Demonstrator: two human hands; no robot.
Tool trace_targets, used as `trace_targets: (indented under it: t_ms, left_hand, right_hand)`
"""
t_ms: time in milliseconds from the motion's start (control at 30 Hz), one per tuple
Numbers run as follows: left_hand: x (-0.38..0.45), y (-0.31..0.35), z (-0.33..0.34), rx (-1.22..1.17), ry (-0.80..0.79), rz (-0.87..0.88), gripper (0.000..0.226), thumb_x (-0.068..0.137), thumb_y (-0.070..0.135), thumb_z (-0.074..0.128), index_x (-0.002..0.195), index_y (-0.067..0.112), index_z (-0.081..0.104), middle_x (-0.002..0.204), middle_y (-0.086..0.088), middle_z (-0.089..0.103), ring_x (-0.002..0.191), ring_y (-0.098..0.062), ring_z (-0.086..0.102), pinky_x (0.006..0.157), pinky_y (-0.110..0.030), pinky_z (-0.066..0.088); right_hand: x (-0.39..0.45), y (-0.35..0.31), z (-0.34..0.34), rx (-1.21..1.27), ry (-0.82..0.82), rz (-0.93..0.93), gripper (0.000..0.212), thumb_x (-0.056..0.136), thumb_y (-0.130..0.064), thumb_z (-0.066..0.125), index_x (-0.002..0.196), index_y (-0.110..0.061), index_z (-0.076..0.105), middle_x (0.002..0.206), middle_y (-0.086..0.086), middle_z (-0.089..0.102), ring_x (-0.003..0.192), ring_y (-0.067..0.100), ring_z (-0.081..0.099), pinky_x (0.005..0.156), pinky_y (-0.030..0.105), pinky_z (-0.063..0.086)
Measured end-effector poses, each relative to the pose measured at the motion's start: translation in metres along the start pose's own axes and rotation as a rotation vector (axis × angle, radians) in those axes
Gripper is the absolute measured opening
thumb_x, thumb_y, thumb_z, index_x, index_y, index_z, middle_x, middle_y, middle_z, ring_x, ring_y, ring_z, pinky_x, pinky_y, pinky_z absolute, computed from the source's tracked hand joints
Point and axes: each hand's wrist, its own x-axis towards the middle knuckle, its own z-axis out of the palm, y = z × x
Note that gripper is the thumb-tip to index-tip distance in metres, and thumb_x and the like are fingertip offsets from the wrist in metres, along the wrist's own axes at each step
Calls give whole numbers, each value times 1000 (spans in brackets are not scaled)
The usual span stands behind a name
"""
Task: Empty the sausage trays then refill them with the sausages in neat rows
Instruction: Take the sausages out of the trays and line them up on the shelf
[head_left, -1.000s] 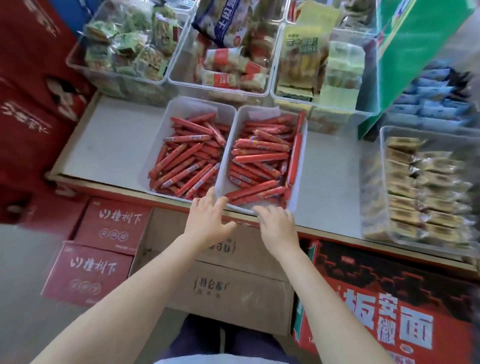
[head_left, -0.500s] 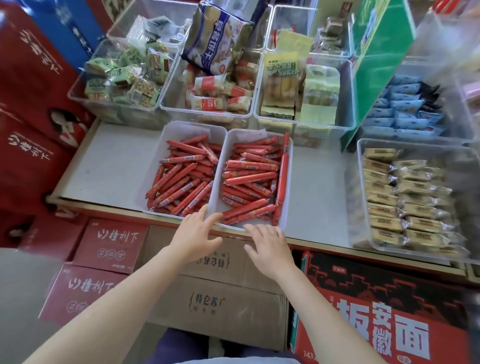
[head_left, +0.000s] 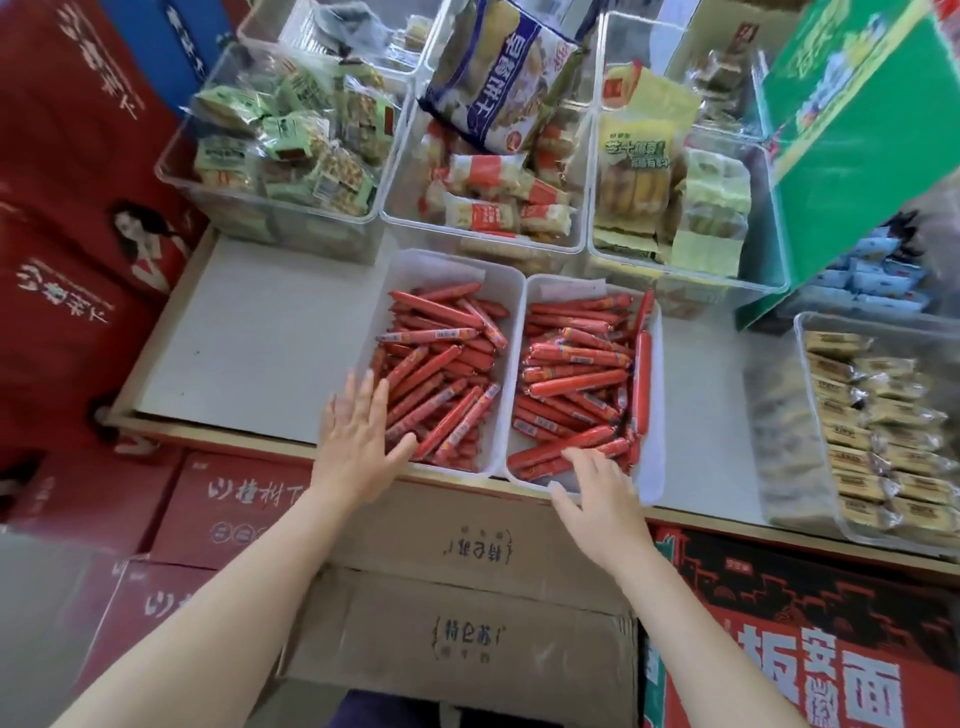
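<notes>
Both hands have been moved forward to the trays. Flat, spread fingers of the left hand (head_left: 358, 441) are laid on the left tray (head_left: 506, 291); the right hand (head_left: 597, 491), fingers open, touches the right tray (head_left: 655, 467). Sausages (head_left: 441, 384) are piled inside, on the counter (head_left: 260, 332).

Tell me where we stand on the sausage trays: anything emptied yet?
Nothing looks done: the left tray and the right tray both hold jumbled red sausages. In hand: the left hand, fingers straight, is at the left tray's near corner, and the right hand is at the right tray's near rim, holding nothing. Left: emptying both trays, then refilling them in neat rows.
</notes>
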Motion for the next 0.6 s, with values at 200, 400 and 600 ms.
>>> trace_targets:
  t_ms: [200, 400, 600]
  left_hand:
    - [2, -14, -2, 1, -69, 101, 98, 86, 81, 10, 160, 19, 0, 167, -2, -11, 141, -18, -42, 119, -44, -15]
    - [3, -17, -3, -34, -69, 145, 94, 89, 79, 26, 160, 22, 5, 167, 1, 10, 143, -20, -40, 121, -48, -7]
    - [4, -21, -4, -52, -80, 194, 86, 91, 76, 23, 160, 30, 3, 167, 10, 8, 141, -22, -43, 119, -47, -13]
  right_hand:
    - [78, -102, 13, 36, 198, -265, 36, 82, 7, 57, 115, -3, 64, 109, 12, 64, 106, 34, 58, 89, 45, 50]
    - [117, -131, 35, -437, -78, -302, 69, 86, -6, 61, 146, -28, 36, 144, 7, 38, 130, 30, 38, 103, 43, 36]
    - [120, -132, 39, -497, -31, -306, 65, 84, -27, 71, 142, -31, 42, 122, 0, 51, 114, 26, 48, 91, 38, 41]
